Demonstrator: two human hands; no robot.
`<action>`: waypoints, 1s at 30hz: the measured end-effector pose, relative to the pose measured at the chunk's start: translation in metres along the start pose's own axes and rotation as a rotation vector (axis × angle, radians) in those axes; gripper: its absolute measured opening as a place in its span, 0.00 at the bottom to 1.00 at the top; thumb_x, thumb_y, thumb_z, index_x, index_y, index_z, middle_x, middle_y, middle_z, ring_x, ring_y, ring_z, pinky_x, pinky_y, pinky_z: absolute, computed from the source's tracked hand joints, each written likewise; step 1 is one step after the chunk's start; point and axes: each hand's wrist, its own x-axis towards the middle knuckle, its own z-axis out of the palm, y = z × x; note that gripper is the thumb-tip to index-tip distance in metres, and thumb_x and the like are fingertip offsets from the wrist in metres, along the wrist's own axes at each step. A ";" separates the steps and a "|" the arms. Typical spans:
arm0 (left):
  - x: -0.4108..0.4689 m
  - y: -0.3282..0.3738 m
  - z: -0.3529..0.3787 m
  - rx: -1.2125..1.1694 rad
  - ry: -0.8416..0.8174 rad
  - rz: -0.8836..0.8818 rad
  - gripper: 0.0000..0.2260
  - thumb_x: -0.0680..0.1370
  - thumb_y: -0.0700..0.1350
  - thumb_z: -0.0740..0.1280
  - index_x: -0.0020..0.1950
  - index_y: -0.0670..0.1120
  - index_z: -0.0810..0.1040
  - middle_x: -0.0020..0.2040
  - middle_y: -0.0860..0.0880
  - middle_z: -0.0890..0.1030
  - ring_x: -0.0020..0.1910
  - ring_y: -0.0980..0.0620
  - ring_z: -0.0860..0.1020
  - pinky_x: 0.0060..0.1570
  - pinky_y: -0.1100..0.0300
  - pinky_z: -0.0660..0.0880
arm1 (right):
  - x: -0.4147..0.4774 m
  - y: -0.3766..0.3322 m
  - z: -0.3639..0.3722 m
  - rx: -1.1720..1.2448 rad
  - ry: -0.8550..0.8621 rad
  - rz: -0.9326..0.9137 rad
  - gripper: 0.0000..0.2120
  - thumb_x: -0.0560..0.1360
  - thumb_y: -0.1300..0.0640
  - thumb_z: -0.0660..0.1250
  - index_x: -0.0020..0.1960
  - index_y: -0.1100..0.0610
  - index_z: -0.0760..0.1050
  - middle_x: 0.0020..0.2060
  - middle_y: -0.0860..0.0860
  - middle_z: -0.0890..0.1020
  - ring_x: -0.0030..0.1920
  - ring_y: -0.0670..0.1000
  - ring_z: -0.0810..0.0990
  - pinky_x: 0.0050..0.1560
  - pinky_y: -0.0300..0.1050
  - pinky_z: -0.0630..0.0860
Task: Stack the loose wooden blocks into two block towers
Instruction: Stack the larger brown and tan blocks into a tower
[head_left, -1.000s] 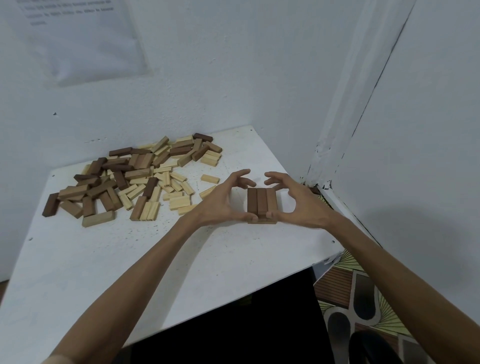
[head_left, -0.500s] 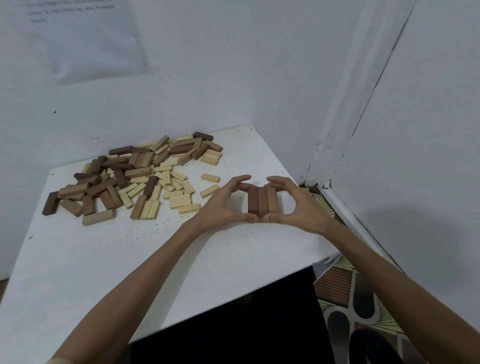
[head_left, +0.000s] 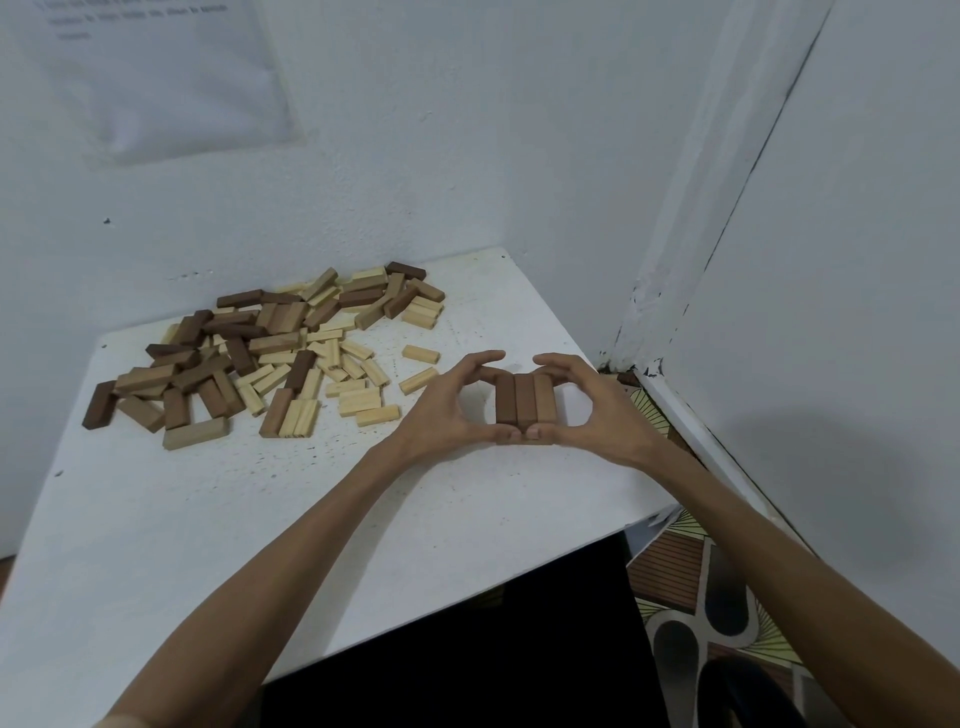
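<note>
Fingers (head_left: 483, 357) of left hand (head_left: 441, 410) and right hand (head_left: 602, 415) pinching block layer (head_left: 524, 400), loose blocks (head_left: 260, 353) on table (head_left: 208, 519)

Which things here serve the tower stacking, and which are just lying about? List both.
Job: left hand, right hand, row of three brown blocks both hands hold, loose block pile, table.
Lying about: paper sheet on wall, patterned floor.

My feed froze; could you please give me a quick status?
Left hand, right hand both pinch three-block row, thumbs near end, fingers far end. Stacking barely started. Loose pile apart, nothing blocking.
</note>
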 end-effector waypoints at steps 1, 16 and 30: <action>0.000 0.000 0.000 0.000 -0.002 0.003 0.44 0.64 0.57 0.83 0.77 0.53 0.68 0.63 0.60 0.82 0.67 0.59 0.77 0.72 0.43 0.70 | 0.000 0.000 0.000 -0.001 0.003 -0.001 0.39 0.68 0.48 0.83 0.74 0.45 0.70 0.63 0.40 0.80 0.68 0.42 0.76 0.69 0.43 0.70; 0.000 0.000 0.001 0.014 -0.027 -0.005 0.46 0.64 0.55 0.85 0.77 0.54 0.65 0.63 0.60 0.82 0.66 0.61 0.76 0.71 0.47 0.70 | -0.001 0.002 0.001 0.012 -0.034 0.034 0.45 0.67 0.45 0.83 0.78 0.41 0.62 0.65 0.41 0.79 0.68 0.41 0.75 0.68 0.43 0.69; -0.012 -0.010 -0.030 0.128 -0.034 -0.008 0.32 0.72 0.61 0.77 0.73 0.53 0.73 0.65 0.63 0.78 0.66 0.64 0.75 0.67 0.58 0.72 | 0.020 -0.024 -0.004 0.015 0.043 0.063 0.23 0.79 0.37 0.68 0.70 0.44 0.75 0.64 0.36 0.79 0.66 0.38 0.76 0.66 0.43 0.73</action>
